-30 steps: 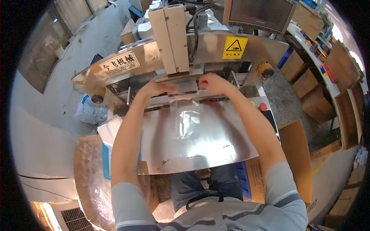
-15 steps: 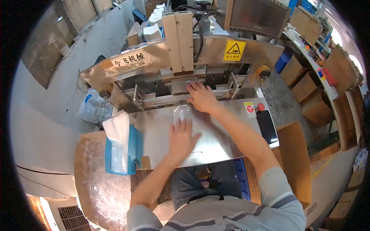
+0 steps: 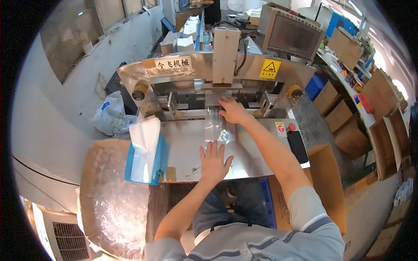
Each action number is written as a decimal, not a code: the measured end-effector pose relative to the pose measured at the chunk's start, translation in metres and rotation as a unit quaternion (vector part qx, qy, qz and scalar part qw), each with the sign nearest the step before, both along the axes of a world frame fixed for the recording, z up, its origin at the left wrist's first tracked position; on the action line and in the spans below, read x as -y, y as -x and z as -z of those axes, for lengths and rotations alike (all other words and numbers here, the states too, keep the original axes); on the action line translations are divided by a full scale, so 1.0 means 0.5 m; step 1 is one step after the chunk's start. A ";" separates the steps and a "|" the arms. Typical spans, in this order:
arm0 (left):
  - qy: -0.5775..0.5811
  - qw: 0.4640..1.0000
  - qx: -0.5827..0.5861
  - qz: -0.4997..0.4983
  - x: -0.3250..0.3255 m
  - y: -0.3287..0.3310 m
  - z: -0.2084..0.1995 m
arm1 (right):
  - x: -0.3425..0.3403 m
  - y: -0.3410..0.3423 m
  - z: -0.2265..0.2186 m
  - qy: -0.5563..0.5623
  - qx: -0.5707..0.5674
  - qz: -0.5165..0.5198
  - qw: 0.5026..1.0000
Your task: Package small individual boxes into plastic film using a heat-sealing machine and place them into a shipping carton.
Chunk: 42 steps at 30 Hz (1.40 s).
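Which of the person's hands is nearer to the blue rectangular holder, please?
Left: the left hand is to the right of the blue rectangular holder, apart from it; the right hand is farther right and farther forward.

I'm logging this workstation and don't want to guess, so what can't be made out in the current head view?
- Head: clear plastic film's upper right corner, covered by the right hand.
- Head: inside of the blue bin, mostly hidden by white sheets.
- Head: anything displayed on the monitor, too dark and blurred.
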<state>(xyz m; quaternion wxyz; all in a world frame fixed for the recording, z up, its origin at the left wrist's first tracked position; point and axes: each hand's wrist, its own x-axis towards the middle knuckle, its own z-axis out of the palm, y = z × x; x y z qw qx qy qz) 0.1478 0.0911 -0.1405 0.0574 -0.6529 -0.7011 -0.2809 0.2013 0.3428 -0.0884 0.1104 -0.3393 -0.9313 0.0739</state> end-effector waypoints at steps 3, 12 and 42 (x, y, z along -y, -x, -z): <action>-0.008 1.000 -0.012 -0.007 0.001 0.004 0.012 | 0.015 0.011 -0.013 -0.007 -0.016 0.007 1.000; 0.015 0.998 0.057 0.012 0.005 0.006 -0.010 | 0.016 0.035 -0.091 0.016 0.034 0.050 0.998; -0.090 0.988 0.117 -0.050 0.009 0.023 -0.028 | 0.213 -0.193 0.026 0.299 -0.336 0.077 0.890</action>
